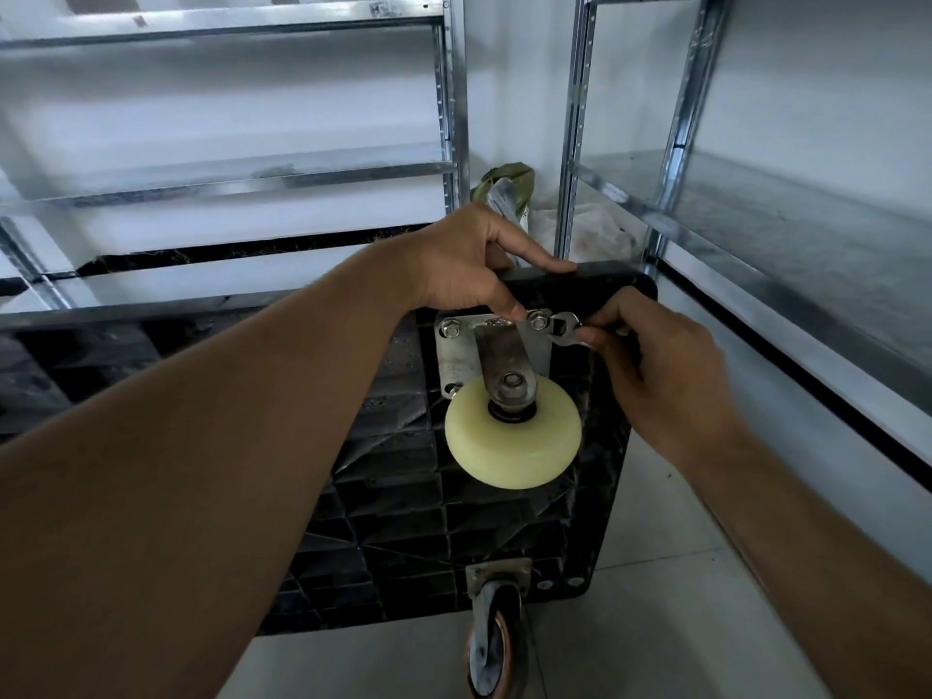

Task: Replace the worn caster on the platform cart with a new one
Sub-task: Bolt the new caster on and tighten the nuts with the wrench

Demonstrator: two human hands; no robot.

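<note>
The black platform cart (403, 522) stands on its side, ribbed underside toward me. A caster with a cream wheel (512, 438) is bolted to it through a metal plate (456, 360). My left hand (469, 264) grips the cart's top edge, fingers curled over the rim and thumb on the plate's upper part. My right hand (655, 365) pinches a small open-end wrench (565, 329), whose jaw sits on the plate's upper right nut (538, 321). Lower down, a second caster with a grey, worn-looking wheel (497, 643) touches the floor.
Galvanised metal shelving (449, 118) stands behind the cart, and another rack (756, 214) runs along the right. A green bag (504, 186) lies in the corner between them. Pale floor tiles (655, 623) show below and right of the cart.
</note>
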